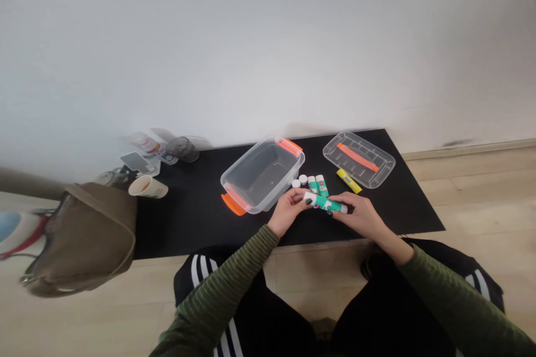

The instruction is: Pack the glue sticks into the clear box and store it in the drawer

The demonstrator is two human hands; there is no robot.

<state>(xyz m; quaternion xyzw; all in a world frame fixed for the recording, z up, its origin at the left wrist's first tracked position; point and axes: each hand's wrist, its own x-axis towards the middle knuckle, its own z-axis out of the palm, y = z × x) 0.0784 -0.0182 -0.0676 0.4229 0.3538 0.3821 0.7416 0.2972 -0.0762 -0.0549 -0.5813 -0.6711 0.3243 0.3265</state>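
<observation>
Between my two hands is a green-and-white glue stick (324,203), held lengthwise above the black table. My left hand (290,207) is closed on its white cap end. At the other end, the fingers of my right hand (360,213) pinch the base. Just behind lie more green-and-white glue sticks (321,185), side by side, and two round white caps (303,179) whose lower parts my left hand partly hides. A yellow box-shaped pack (349,181) rests beyond my right hand. To the left stands a clear plastic box (264,178) with orange latches, open at the top.
The box's clear lid (379,159) with an orange handle lies at the table's (414,212) right. On the left are a paper cup (148,187) with brown liquid, a dark glass (182,149), a bottle (146,145) and a brown bag (98,234). A white wall runs behind.
</observation>
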